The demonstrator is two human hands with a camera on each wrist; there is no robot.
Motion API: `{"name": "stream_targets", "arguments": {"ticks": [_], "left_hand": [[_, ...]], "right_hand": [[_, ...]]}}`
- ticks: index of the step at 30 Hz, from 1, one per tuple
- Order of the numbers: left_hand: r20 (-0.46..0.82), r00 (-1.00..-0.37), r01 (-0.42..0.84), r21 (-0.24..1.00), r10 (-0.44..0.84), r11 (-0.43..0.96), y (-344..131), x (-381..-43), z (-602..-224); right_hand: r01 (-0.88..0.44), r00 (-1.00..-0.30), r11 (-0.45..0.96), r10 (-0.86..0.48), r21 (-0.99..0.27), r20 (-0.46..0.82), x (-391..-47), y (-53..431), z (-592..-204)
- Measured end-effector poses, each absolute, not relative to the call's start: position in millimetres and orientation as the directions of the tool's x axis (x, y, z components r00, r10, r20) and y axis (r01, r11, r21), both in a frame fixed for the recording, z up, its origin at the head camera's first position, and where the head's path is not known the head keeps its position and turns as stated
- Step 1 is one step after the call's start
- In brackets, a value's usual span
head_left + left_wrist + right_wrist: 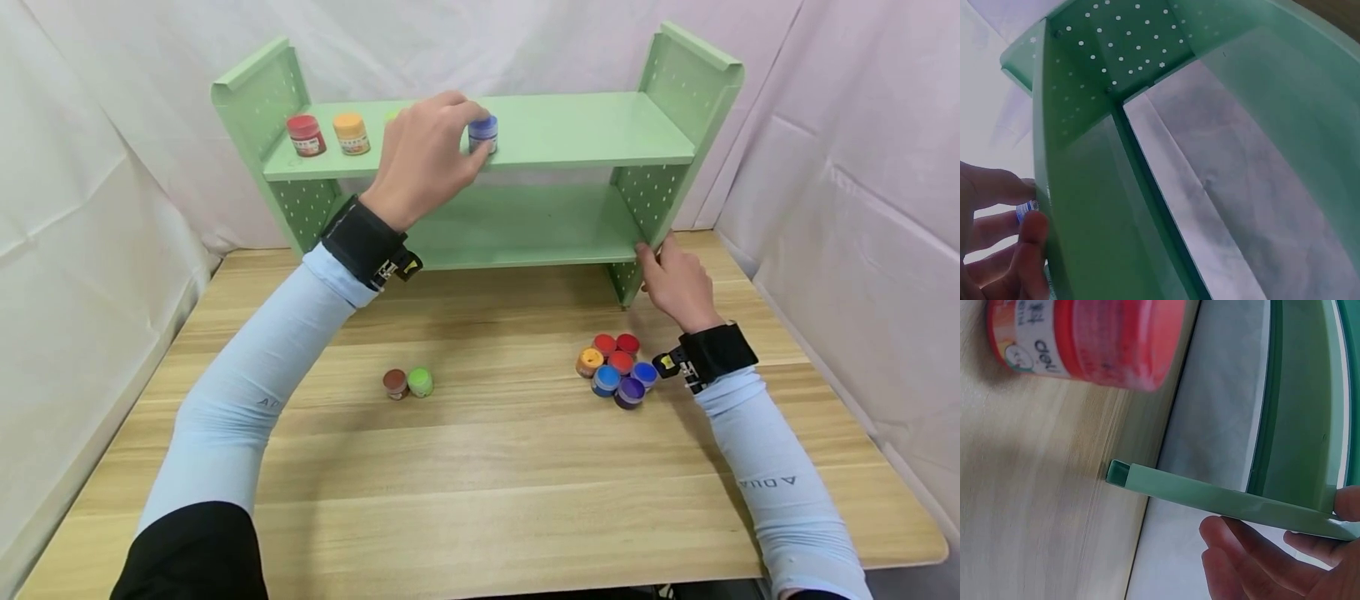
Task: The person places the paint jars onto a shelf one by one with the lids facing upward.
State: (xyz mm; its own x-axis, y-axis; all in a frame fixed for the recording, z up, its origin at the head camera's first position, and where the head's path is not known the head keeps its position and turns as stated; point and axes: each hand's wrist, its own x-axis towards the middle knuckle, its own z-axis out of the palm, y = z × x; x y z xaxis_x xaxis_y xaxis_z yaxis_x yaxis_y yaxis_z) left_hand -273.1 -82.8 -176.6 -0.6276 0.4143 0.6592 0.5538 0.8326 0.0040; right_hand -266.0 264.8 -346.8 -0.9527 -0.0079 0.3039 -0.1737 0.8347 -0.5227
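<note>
My left hand [431,154] pinches a small blue-capped paint jar [483,133] between thumb and fingers at the upper board of a green two-tier shelf [570,125]. Whether that jar touches the board, I cannot tell. To its left on the same board are a red paint jar [306,136] and an orange-yellow jar [351,133]; a green jar is mostly hidden behind the hand. My right hand [678,283] grips the shelf's right side panel [1222,497] low down, thumb on the inner side and fingers on the outer.
Near the right wrist, several paint jars [620,362] with red, orange, blue and purple lids stand bunched on the wooden table [480,500]. A brown jar [395,383] and a green jar [420,382] stand side by side left of centre. White cloth [862,125] surrounds the table.
</note>
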Motion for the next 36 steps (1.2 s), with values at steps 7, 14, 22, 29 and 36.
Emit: {"name": "stream_targets", "arguments": {"ticks": [7,14,22,29,36], "left_hand": [[0.654,-0.627,0.528,-0.044,0.424,0.848,-81.3,-276.4,-177.5],[0.656,-0.616,0.529,-0.065,0.436,0.846,-81.5,-277.7,-179.7],[0.682,-0.577,0.559,-0.069,0.448,0.826,-82.8,-276.4,-182.2],[0.744,-0.486,0.611,-0.086,0.458,0.787,-87.4,-265.4,-190.4],[0.793,-0.388,0.679,-0.098,0.47,0.727,-95.9,-245.9,-207.5]], "right_hand": [[-0.17,-0.954,0.835,-0.007,-0.523,0.299,-266.4,263.1,-347.6],[-0.175,-0.952,0.833,-0.008,-0.524,0.306,-265.3,262.2,-348.1],[-0.174,-0.951,0.835,-0.006,-0.522,0.308,-265.9,264.1,-347.2],[-0.17,-0.953,0.842,-0.009,-0.513,0.302,-267.0,265.6,-348.8],[-0.182,-0.95,0.835,-0.013,-0.518,0.313,-267.7,264.7,-348.8]]}}
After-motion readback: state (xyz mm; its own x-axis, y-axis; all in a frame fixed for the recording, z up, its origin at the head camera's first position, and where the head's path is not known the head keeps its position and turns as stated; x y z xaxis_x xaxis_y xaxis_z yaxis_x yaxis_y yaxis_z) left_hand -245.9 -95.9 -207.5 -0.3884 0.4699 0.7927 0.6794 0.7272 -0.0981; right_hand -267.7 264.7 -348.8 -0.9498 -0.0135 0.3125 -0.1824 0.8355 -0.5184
